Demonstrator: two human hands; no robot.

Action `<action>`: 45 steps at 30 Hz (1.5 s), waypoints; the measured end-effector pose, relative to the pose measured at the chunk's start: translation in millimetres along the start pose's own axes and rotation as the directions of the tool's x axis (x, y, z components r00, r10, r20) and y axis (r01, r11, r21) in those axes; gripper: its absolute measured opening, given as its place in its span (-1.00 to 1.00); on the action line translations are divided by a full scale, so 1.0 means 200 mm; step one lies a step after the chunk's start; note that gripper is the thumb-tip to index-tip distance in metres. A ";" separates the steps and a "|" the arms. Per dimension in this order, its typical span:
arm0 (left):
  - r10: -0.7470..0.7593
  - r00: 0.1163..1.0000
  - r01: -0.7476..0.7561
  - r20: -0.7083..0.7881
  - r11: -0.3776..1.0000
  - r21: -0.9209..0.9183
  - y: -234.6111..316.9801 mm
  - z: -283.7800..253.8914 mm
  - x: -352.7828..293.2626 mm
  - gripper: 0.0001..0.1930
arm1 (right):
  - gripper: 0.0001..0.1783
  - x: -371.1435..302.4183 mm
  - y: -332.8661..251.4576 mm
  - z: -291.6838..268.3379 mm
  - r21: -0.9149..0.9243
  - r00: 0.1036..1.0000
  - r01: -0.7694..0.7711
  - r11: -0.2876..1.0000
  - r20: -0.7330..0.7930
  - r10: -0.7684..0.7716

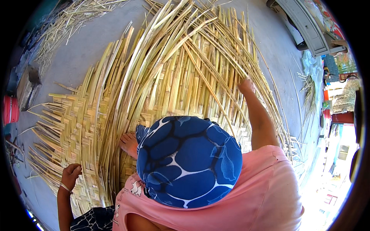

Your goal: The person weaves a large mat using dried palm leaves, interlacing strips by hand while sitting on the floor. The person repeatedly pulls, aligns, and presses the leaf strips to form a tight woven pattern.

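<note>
A large herringbone mat of split yellow-green reed strips lies on the floor around me. Toward its right side, my right hand is closed among the long reed strips, seemingly on one of them; its fingertips are partly hidden. My left hand, with a bracelet at the wrist, is curled closed over the mat's left part, and nothing shows in it. A thick bundle of loose reed strips runs from far to near across the mat. My bare foot rests on the weave beside my bent knee in blue patterned cloth.
Loose reed scraps lie at the far left on the grey floor. A stone block and a red bucket stand at the left edge. Far right are a grey vehicle and a pale plastic sheet.
</note>
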State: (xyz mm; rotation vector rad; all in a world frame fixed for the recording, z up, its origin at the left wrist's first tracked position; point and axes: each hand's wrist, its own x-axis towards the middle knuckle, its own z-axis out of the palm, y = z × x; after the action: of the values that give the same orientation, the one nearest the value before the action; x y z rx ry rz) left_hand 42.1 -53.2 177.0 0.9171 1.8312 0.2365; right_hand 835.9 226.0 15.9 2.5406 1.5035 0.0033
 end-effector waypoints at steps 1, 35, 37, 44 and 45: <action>-0.023 1.000 0.023 -0.004 1.000 -0.014 0.00 0.00 -0.01 -0.67 | -0.56 -0.03 0.00 -0.01 -0.050 1.000 -0.002 0.999 0.003 0.002; -0.146 0.985 0.119 -0.087 0.959 -0.256 0.06 0.01 -0.07 -0.63 | -0.67 -0.07 0.20 -0.13 0.252 0.960 -0.190 0.949 -0.156 0.234; -0.155 0.983 0.123 -0.096 0.952 -0.281 0.05 0.01 -0.08 -0.63 | -0.61 -0.07 0.19 -0.17 0.193 0.985 -0.168 0.967 0.005 0.170; -0.162 0.981 0.119 -0.104 0.936 -0.330 0.04 0.02 -0.10 -0.58 | -0.43 -0.16 0.23 -0.13 0.145 0.984 -0.142 0.979 -0.089 0.156; -0.156 0.983 0.118 -0.096 0.939 -0.322 0.04 0.02 -0.10 -0.55 | -0.42 -0.19 0.25 -0.11 0.148 0.981 -0.115 0.982 -0.137 0.135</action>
State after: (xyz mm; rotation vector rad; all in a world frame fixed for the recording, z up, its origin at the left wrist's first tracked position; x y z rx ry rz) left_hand 52.6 -61.8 194.8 0.5591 1.8898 0.4913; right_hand 859.6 173.5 49.6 2.7993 1.4369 0.1086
